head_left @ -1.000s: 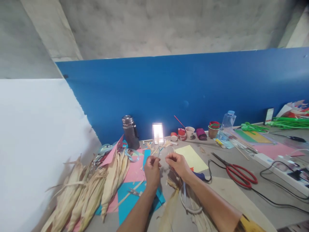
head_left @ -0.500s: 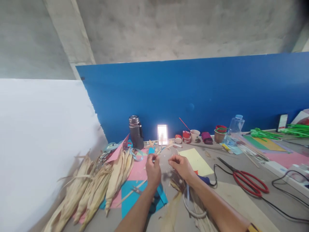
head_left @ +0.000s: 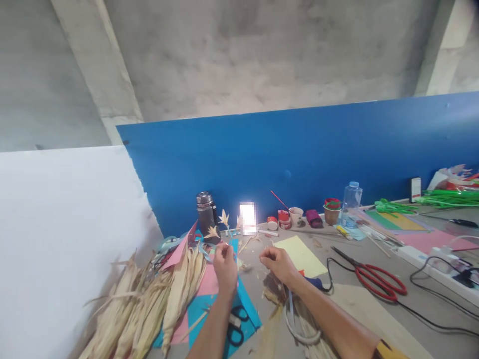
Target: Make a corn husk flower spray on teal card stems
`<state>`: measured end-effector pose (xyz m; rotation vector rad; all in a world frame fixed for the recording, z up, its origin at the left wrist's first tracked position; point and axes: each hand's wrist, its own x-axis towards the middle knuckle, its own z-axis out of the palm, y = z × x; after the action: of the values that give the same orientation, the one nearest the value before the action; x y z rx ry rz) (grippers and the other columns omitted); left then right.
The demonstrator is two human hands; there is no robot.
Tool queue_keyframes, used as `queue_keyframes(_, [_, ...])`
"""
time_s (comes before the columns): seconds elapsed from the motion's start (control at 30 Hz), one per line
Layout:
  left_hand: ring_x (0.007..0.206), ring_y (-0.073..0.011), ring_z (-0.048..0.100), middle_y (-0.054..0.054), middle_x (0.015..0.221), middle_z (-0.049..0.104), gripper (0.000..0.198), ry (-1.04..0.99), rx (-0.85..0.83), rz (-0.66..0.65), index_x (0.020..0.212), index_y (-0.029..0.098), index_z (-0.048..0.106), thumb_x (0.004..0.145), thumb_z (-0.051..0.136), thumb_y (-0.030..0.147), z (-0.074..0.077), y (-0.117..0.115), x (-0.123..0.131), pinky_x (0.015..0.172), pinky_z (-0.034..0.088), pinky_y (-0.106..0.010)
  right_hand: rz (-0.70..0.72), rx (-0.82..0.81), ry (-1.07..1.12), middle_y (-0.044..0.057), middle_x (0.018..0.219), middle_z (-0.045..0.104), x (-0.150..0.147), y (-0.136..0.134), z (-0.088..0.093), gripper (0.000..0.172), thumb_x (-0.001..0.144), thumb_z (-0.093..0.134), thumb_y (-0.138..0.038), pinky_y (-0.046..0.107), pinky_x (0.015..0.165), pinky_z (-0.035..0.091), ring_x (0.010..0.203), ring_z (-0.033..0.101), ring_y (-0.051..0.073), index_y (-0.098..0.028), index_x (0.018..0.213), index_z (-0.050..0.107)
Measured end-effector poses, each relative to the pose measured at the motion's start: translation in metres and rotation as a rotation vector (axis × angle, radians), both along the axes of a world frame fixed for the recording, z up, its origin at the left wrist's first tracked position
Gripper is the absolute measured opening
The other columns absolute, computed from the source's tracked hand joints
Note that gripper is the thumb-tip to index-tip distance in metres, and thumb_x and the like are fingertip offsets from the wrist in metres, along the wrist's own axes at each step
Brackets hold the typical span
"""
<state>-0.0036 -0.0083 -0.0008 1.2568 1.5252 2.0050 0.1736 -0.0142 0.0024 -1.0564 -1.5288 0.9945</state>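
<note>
Lower centre of the frame, my left hand (head_left: 225, 269) looks pinched on the thin bluish stem (head_left: 227, 232) of the cream, star-shaped dried-husk flowers (head_left: 223, 218) poking up just above it. Right hand (head_left: 280, 264) is bunched up nearby; can't make out anything in it. Petals are probably feather-light and brittle, so I'd grip the stem.

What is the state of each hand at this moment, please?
Left hand: closed; whether it holds anything cannot be told.
Right hand: closed in a pinch; anything thin held cannot be made out.
</note>
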Motion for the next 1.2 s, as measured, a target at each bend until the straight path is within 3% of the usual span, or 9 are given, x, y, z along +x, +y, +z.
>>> queue_keyframes(0.13, [0.056,-0.0134,0.051,0.004,0.061,0.054,0.022,-0.133,-0.089,-0.13,0.083,0.018,0.058,0.078,0.059,0.04,-0.007,0.005,0.002,0.057,0.041,-0.025,0.01,-0.003,-0.021,-0.002,0.057,0.055,-0.001,-0.001,-0.002,0.011,0.07,0.061,-0.027,0.025,0.055,0.035,0.055,0.046,0.012,-0.016,0.067,0.064])
queue_keyframes(0.37, [0.057,-0.013,0.053,0.003,0.062,0.056,0.02,-0.037,-0.1,-0.133,0.081,0.019,0.058,0.078,0.059,0.039,-0.008,0.003,0.005,0.058,0.041,-0.024,0.013,0.047,-0.09,0.0,0.063,0.062,0.0,0.0,-0.003,0.011,0.07,0.06,-0.024,0.024,0.059,0.039,0.06,0.053,0.013,-0.015,0.071,0.067])
queue_keyframes(0.63, [0.048,-0.0105,0.048,0.007,0.052,0.05,0.018,-0.228,-0.147,-0.279,0.075,0.019,0.054,0.073,0.06,0.036,-0.014,0.002,0.016,0.051,0.038,-0.022,0.034,0.067,-0.139,0.0,0.064,0.063,-0.001,-0.005,-0.002,0.011,0.072,0.06,-0.025,0.024,0.059,0.041,0.061,0.055,0.013,-0.016,0.072,0.067])
queue_keyframes(0.9, [0.047,-0.0089,0.045,0.007,0.051,0.051,0.017,-0.189,-0.149,-0.355,0.075,0.018,0.053,0.073,0.061,0.033,-0.012,-0.003,0.024,0.052,0.037,-0.021,0.042,0.086,-0.153,0.0,0.064,0.064,-0.001,-0.004,-0.005,0.01,0.073,0.061,-0.023,0.023,0.06,0.042,0.061,0.055,0.013,-0.015,0.071,0.066])
queue_keyframes(1.2, [0.048,-0.0108,0.046,0.007,0.052,0.05,0.014,-0.114,-0.173,-0.353,0.077,0.019,0.053,0.076,0.058,0.032,-0.008,-0.009,0.028,0.053,0.036,-0.023,0.035,0.103,-0.172,0.0,0.066,0.065,-0.001,-0.004,-0.006,0.011,0.074,0.062,-0.025,0.024,0.06,0.042,0.062,0.056,0.013,-0.016,0.073,0.067])
